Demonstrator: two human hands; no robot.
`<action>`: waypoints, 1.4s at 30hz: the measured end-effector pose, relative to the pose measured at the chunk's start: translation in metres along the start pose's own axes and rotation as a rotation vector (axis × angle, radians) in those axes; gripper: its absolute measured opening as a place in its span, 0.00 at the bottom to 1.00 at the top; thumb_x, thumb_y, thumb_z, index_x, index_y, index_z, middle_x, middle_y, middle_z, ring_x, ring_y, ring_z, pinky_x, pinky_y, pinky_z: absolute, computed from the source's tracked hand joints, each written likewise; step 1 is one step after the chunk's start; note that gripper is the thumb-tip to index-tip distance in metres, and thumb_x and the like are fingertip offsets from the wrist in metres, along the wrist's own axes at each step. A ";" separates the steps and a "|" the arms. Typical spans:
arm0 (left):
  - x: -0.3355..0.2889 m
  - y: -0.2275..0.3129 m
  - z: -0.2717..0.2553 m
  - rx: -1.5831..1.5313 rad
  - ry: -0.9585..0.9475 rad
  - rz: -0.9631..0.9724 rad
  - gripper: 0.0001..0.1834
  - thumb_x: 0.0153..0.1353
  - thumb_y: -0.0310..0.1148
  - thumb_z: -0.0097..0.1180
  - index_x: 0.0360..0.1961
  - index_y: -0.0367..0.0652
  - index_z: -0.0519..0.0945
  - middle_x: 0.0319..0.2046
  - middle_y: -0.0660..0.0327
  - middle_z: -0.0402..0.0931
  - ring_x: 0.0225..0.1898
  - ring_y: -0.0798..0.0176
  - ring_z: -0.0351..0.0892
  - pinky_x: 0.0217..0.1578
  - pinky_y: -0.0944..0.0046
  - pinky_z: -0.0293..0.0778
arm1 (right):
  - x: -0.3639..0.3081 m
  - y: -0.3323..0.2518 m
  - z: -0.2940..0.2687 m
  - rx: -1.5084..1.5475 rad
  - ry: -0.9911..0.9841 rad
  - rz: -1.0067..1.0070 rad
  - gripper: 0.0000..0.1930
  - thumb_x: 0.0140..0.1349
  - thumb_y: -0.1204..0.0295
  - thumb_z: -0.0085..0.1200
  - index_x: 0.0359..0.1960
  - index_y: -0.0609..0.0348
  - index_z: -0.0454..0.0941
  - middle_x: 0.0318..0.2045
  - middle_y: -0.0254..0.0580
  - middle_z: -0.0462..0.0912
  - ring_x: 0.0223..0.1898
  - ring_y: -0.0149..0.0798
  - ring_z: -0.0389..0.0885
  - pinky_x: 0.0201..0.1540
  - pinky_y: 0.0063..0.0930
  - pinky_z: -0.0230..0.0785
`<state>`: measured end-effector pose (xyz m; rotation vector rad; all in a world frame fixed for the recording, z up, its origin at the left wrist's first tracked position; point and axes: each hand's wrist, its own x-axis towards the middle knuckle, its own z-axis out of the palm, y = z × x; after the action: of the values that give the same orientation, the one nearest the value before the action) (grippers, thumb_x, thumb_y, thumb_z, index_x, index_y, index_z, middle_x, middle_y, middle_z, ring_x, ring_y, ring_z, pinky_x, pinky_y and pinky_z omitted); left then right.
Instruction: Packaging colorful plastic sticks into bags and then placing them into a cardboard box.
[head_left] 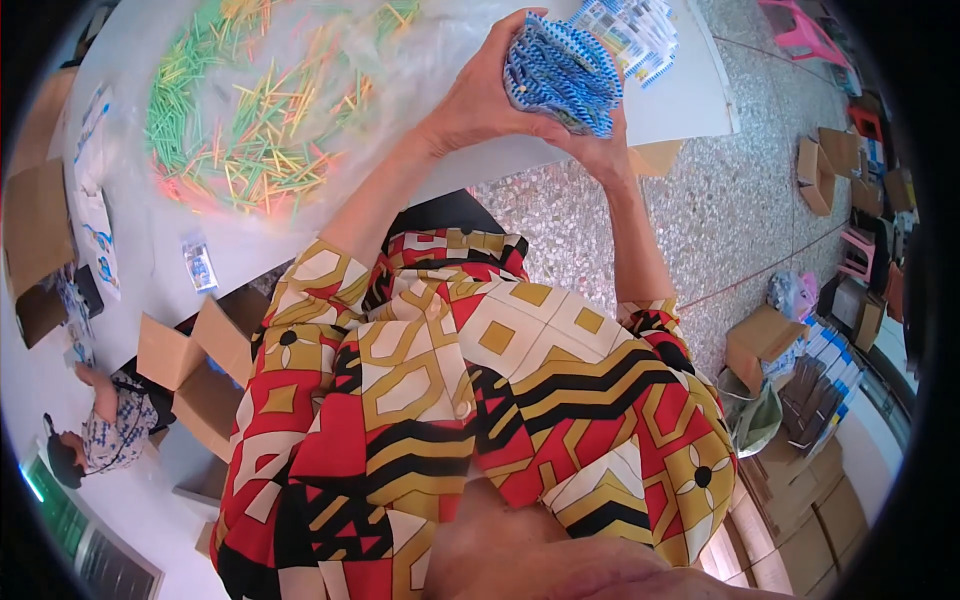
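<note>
In the head view, a bundle (pixel 563 75) of blue-checked packets sits up at the top of the frame, just right of centre, clasped between both hands over the desk (pixel 695 110). The left hand (pixel 485 95) is opened wide, its fingers curved around the bundle's left side. The right hand (pixel 603 155) cups it from below and the right; most of those fingers are behind it, so I can't tell how far they're spread. The bundle's wavy, checked edges face up toward the wearer. That end face stretches from upper left to lower right; I can't make out the packets' full length. Just beyond, at the upper right, loose packets (pixel 640 35) lie fanned out. Coloured sticks (pixel 260 130) are heaped on clear plastic (pixel 405 65) in the upper left.
</note>
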<state>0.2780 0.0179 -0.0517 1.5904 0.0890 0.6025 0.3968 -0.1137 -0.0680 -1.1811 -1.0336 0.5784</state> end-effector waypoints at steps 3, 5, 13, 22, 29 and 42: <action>-0.007 -0.023 -0.008 -0.010 -0.010 -0.093 0.61 0.27 0.39 0.78 0.62 0.39 0.52 0.54 0.56 0.64 0.56 0.61 0.65 0.59 0.63 0.60 | -0.002 0.018 0.001 0.068 -0.090 0.238 0.55 0.35 0.78 0.71 0.66 0.54 0.47 0.60 0.38 0.63 0.59 0.33 0.63 0.60 0.30 0.59; -0.012 -0.030 -0.012 0.047 -0.082 -0.082 0.56 0.34 0.32 0.76 0.62 0.40 0.51 0.54 0.59 0.65 0.57 0.65 0.64 0.58 0.63 0.61 | 0.002 0.021 -0.006 -0.002 -0.131 0.220 0.54 0.35 0.77 0.71 0.66 0.55 0.47 0.60 0.38 0.63 0.59 0.33 0.62 0.61 0.30 0.59; -0.012 -0.009 -0.006 0.122 0.066 0.013 0.62 0.26 0.42 0.79 0.62 0.40 0.53 0.55 0.55 0.63 0.57 0.61 0.64 0.58 0.62 0.61 | 0.001 0.002 0.005 -0.050 -0.034 0.124 0.47 0.38 0.78 0.70 0.62 0.61 0.55 0.53 0.43 0.71 0.52 0.38 0.72 0.56 0.33 0.66; -0.019 -0.007 -0.022 -0.041 -0.014 -0.201 0.66 0.28 0.37 0.78 0.64 0.39 0.44 0.58 0.52 0.58 0.60 0.58 0.58 0.60 0.61 0.56 | 0.003 0.007 -0.003 -0.117 -0.105 0.242 0.51 0.39 0.74 0.70 0.65 0.56 0.48 0.58 0.42 0.64 0.57 0.38 0.65 0.59 0.34 0.63; -0.014 -0.025 -0.021 -0.008 0.091 -0.106 0.62 0.29 0.38 0.78 0.62 0.39 0.48 0.57 0.53 0.60 0.58 0.58 0.60 0.59 0.60 0.58 | 0.009 0.026 0.000 -0.084 -0.104 0.176 0.50 0.39 0.75 0.71 0.64 0.57 0.51 0.54 0.42 0.68 0.55 0.37 0.69 0.57 0.32 0.65; -0.037 -0.024 -0.030 0.224 -0.018 -0.038 0.58 0.27 0.40 0.78 0.61 0.42 0.55 0.54 0.55 0.63 0.58 0.55 0.64 0.59 0.59 0.61 | 0.011 0.009 -0.003 -0.279 -0.304 0.099 0.49 0.37 0.72 0.69 0.64 0.48 0.54 0.55 0.43 0.69 0.57 0.40 0.68 0.60 0.32 0.59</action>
<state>0.2406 0.0326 -0.0863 1.8062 0.1782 0.5632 0.4052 -0.1035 -0.0727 -1.4241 -1.3522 0.7237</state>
